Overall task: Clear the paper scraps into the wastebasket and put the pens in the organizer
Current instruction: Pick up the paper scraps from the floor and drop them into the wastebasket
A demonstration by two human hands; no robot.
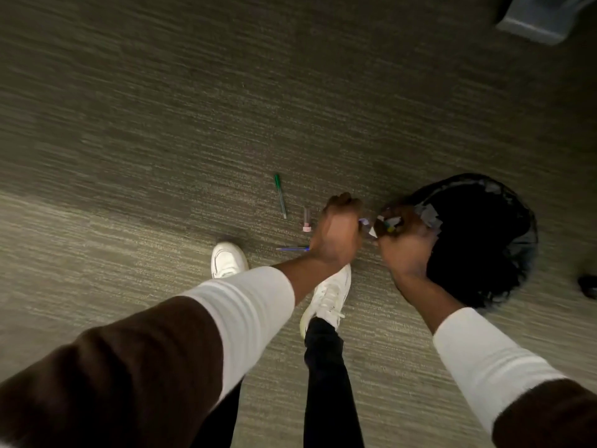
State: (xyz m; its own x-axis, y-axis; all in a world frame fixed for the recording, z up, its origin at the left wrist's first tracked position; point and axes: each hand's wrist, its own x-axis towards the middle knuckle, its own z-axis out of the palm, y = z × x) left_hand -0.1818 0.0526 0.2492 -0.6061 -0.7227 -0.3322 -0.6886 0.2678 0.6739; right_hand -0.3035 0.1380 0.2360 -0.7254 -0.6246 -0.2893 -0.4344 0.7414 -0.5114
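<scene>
My right hand [405, 244] is closed on a bunch of paper scraps [386, 224] at the left rim of the black wastebasket [504, 240]. Several pale scraps lie inside the wastebasket near that rim. My left hand [337, 232] is curled beside the right one, and a bit of paper shows at its fingertips. On the carpet to the left lie a green pen [280, 195], a short pink pen [307, 219] and a blue pen [292, 249], the last partly hidden by my left wrist. No organizer is in view.
My two white shoes [227, 260] stand on the grey-green carpet just below the pens. A grey box-like object [536, 21] sits at the top right corner. A small dark object [588, 286] lies at the right edge.
</scene>
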